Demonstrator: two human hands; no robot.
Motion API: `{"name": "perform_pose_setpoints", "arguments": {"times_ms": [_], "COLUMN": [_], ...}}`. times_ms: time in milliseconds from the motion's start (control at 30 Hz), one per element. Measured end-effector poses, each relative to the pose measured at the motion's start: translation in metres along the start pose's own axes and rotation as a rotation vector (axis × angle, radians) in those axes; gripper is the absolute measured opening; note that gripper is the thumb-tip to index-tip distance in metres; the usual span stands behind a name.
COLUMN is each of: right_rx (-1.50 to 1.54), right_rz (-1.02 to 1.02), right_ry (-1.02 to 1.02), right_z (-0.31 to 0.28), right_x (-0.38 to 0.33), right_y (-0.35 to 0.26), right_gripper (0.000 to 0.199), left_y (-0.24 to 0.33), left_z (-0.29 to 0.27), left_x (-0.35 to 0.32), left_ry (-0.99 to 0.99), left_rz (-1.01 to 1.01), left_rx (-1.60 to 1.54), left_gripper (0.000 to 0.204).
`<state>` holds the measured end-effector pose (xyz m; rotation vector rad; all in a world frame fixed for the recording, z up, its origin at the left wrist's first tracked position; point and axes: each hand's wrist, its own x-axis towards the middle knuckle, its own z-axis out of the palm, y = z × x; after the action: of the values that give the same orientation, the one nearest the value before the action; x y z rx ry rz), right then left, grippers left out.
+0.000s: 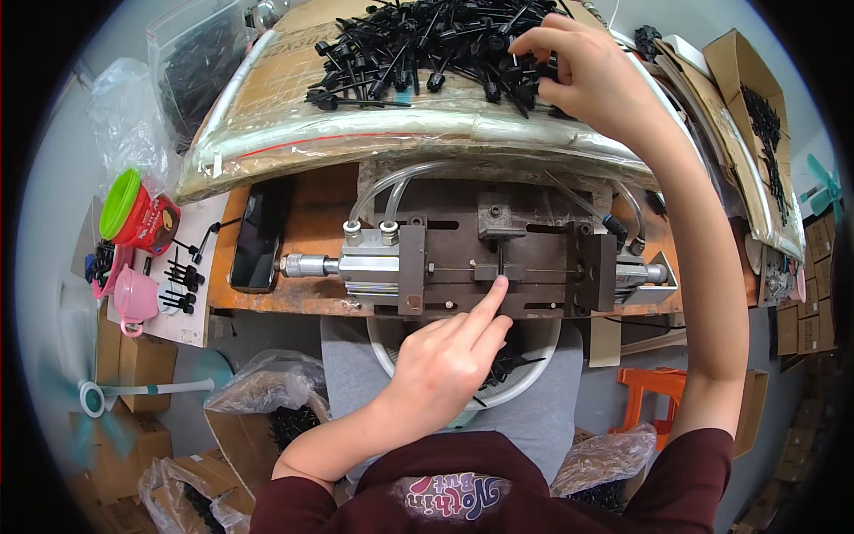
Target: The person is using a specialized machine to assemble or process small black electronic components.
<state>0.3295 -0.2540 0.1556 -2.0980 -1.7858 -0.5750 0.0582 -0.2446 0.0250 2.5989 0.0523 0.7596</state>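
My left hand [449, 351] is loosely curled, its index finger stretched out and touching the middle of a metal pneumatic press fixture [471, 258], right below a thin black pin standing in its slot. My right hand [578, 67] reaches far forward into a heap of small black plastic parts [427, 44] lying on a plastic-wrapped cardboard sheet [294, 116]; its fingers pinch at parts in the pile. A white round basin [534, 356] with black parts sits on my lap under the fixture.
A black phone [258, 236] lies left of the fixture on the orange bench. Further left stand a red cup with green lid [133, 214], a pink cup [133, 298] and several black parts. Cardboard boxes [752, 116] of parts at right; bags, fan and orange stool below.
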Motion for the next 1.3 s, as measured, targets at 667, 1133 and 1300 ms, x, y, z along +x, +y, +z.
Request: {"name": "perform_pose_setpoints", "arguments": {"times_ms": [667, 1133, 1300], "right_rx": [0.098, 0.255, 0.196], "right_rz": [-0.079, 0.091, 0.088], "right_ry": [0.573, 0.228, 0.159], "right_z": [-0.015, 0.061, 0.058], "right_x": [-0.136, -0.201, -0.188], "right_y": [-0.066, -0.146, -0.146], "right_gripper": [0.024, 0.018, 0.014], "left_y": [-0.021, -0.059, -0.056], "left_z": [-0.048, -0.025, -0.044], "left_x": [0.091, 0.196, 0.184], "left_ry": [0.313, 0.120, 0.088], "left_rz": [0.148, 0.091, 0.092], "left_rx": [-0.053, 0.226, 0.062], "left_gripper": [0.024, 0.015, 0.018]}}
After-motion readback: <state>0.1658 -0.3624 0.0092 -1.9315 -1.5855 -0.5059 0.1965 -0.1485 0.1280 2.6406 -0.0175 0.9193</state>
